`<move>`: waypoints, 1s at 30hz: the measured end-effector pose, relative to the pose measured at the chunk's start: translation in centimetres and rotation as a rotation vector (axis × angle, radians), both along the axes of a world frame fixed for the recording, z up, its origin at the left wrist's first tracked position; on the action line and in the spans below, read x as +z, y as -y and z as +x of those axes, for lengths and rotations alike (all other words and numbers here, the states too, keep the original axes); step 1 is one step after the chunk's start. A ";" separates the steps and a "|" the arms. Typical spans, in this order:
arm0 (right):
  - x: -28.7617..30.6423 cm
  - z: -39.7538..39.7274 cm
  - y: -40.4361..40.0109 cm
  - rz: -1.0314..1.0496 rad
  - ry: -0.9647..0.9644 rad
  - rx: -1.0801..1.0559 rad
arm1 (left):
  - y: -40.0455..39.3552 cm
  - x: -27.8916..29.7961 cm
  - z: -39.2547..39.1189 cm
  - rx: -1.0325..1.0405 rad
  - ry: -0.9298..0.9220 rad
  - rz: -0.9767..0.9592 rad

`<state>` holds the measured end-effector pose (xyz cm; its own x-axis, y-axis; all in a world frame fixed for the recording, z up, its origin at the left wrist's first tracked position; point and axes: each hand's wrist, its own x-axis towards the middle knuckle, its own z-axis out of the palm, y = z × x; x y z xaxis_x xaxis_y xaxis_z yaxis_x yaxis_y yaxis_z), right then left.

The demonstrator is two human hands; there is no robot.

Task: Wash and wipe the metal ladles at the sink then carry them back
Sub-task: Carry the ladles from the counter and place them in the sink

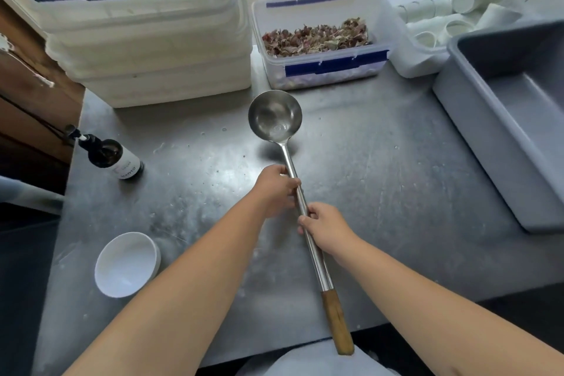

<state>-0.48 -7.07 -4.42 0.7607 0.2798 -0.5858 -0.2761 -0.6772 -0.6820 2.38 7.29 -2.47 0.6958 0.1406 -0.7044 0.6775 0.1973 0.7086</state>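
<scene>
The right hand [325, 230] and, further up, the left hand [276, 189] both close around the metal ladle [300, 207] shaft, probably to steady its long handle; its bowl hovers above the steel counter [381, 168].

Both bare forearms are reaching away from the body, converging toward the middle. The left hand [276, 189] is lying farther out, knuckles up, its fingers curling around a thin shaft — thumb on the far side. The right hand [325, 229] is sitting nearer, just behind it, pinching the same shaft — fingers wrapping from the right.
</scene>
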 end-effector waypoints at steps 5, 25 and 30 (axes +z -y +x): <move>2.4 -1.1 4.1 0.085 0.010 -0.113 | 3.6 1.5 0.3 -0.091 0.035 -0.012; 7.7 -14.3 26.1 0.074 -0.042 -0.520 | 28.1 3.4 -7.4 -0.531 0.059 -0.037; 8.1 -20.0 31.8 0.088 -0.058 -0.615 | 34.9 3.0 -11.8 -0.665 0.040 -0.020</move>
